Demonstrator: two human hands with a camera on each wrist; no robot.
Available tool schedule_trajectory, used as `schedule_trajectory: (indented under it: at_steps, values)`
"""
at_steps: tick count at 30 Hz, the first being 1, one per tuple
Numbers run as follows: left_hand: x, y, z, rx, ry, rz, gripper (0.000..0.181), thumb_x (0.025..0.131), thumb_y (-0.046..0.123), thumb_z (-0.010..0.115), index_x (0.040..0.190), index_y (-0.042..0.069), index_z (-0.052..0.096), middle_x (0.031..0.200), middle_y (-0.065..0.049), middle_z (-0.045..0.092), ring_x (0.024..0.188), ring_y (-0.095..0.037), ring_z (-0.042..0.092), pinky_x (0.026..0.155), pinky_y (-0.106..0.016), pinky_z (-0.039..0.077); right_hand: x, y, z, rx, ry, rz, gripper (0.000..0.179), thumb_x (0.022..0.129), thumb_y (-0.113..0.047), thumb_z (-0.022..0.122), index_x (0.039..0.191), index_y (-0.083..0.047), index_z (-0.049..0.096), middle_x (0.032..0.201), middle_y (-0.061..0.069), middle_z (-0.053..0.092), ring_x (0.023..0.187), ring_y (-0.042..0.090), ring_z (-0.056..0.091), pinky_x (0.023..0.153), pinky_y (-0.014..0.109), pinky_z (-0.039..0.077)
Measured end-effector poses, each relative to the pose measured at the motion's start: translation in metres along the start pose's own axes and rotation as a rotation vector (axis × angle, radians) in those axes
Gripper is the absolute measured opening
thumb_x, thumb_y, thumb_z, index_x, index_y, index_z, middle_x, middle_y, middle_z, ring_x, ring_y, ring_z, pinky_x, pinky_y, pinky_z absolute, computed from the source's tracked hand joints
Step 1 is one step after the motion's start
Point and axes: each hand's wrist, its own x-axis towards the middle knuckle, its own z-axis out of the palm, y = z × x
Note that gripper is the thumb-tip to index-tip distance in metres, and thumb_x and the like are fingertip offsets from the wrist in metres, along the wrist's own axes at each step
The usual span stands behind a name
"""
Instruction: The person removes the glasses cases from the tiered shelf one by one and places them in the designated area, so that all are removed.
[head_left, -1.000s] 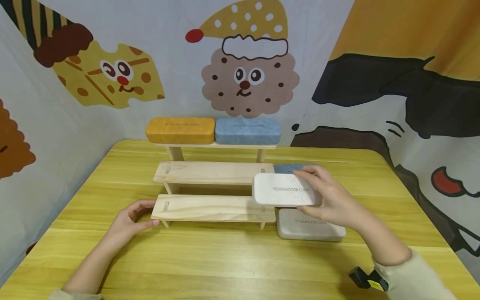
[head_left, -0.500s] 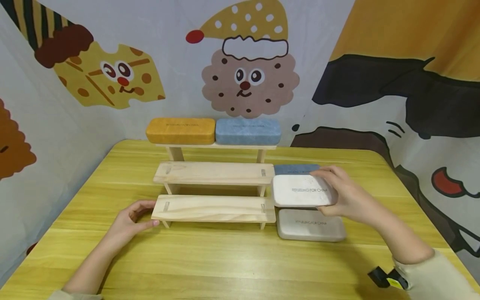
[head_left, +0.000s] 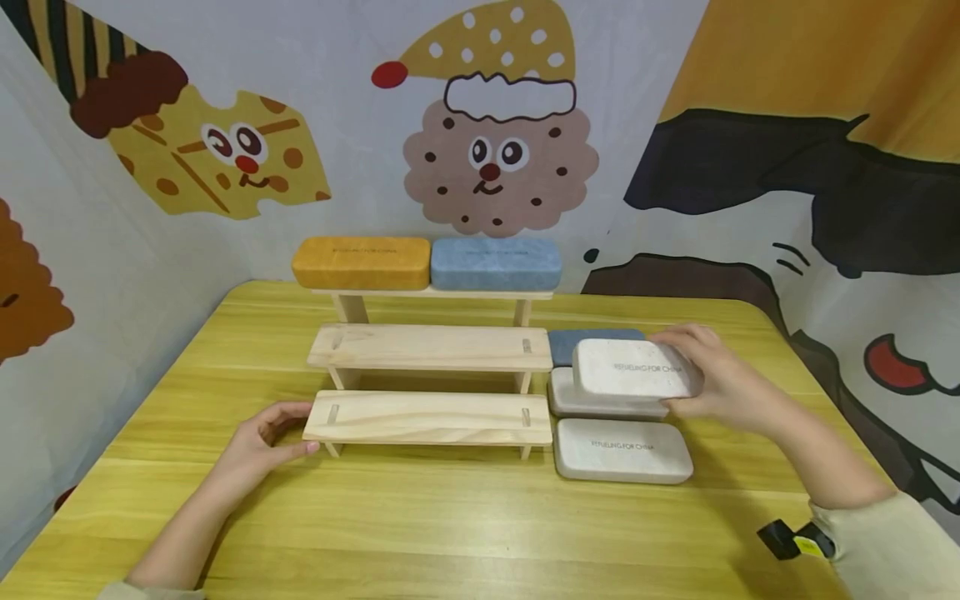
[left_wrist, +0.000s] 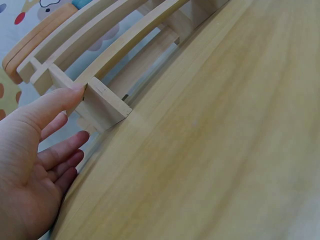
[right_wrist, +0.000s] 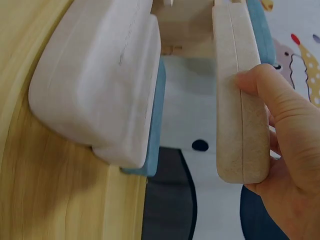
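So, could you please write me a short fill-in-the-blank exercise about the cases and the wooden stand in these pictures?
1. The wooden stand has ____ tiers.
2. On its top tier, an orange case sits beside a case coloured light ____.
3. A white case is held by the person's ____ hand.
4. The front case on the table bears the words "REFUELING FOR ____".

Missing words: three; blue; right; CHINA.
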Motion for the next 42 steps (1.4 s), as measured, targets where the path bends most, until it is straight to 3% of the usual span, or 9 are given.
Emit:
schedule_trajectory:
  at_steps: [7,14,18,21,28,42]
  values:
    - [0.0,0.001,0.0,-0.002,-0.005,-0.014,0.053,0.082,0.014,0.077,0.128,0.0,0.054,0.124,-0.009,0.057,0.109,-0.006,0.053,0.088,-0.016,0.042,-0.004,0.016,-0.006,-0.001,-0.029,0.069,0.076,0.06,-0.004,0.087,0.128,-0.005,0.052,0.125,0.01,0.047,0.107,0.026,0.046,0.084,0.015,0.035]
    - [0.001,0.0,0.0,0.005,-0.008,-0.014,0.053,0.083,0.015,0.077,0.128,0.0,0.055,0.124,-0.01,0.057,0.109,-0.006,0.053,0.088,-0.016,0.042,-0.006,0.035,-0.014,0.006,-0.032,0.013,0.074,0.057,-0.001,0.086,0.123,0.0,0.052,0.12,0.011,0.05,0.101,0.023,0.045,0.081,0.01,0.031]
    - [0.001,0.0,0.001,0.002,-0.007,-0.005,0.052,0.083,0.014,0.077,0.127,0.0,0.055,0.124,-0.011,0.058,0.108,-0.005,0.053,0.088,-0.015,0.042,-0.007,0.044,-0.018,-0.031,-0.039,0.04,0.073,0.058,-0.002,0.086,0.123,-0.001,0.052,0.118,0.011,0.052,0.099,0.022,0.047,0.08,0.011,0.032]
    - [0.001,0.0,0.001,0.002,-0.007,-0.003,0.052,0.083,0.014,0.077,0.127,0.0,0.055,0.124,-0.01,0.058,0.108,-0.004,0.052,0.088,-0.015,0.042,-0.008,0.049,-0.021,-0.072,-0.063,0.093,0.074,0.06,-0.006,0.087,0.124,-0.001,0.051,0.119,0.012,0.052,0.101,0.025,0.049,0.08,0.015,0.035]
    - [0.001,0.001,0.0,-0.003,-0.005,-0.001,0.052,0.083,0.013,0.076,0.127,-0.001,0.054,0.124,-0.01,0.057,0.108,-0.004,0.052,0.088,-0.015,0.042,-0.008,0.059,-0.028,-0.106,-0.088,0.155,0.074,0.065,-0.008,0.085,0.127,0.003,0.048,0.12,0.02,0.052,0.102,0.032,0.051,0.08,0.047,0.043]
    - [0.001,0.002,0.0,0.009,0.002,0.015,0.051,0.083,0.012,0.076,0.126,-0.001,0.055,0.123,-0.012,0.057,0.108,-0.003,0.052,0.088,-0.015,0.041,-0.001,0.084,-0.036,-0.11,-0.139,0.297,0.072,0.069,-0.005,0.081,0.13,0.007,0.045,0.13,0.029,0.041,0.112,0.044,0.043,0.091,0.063,0.037]
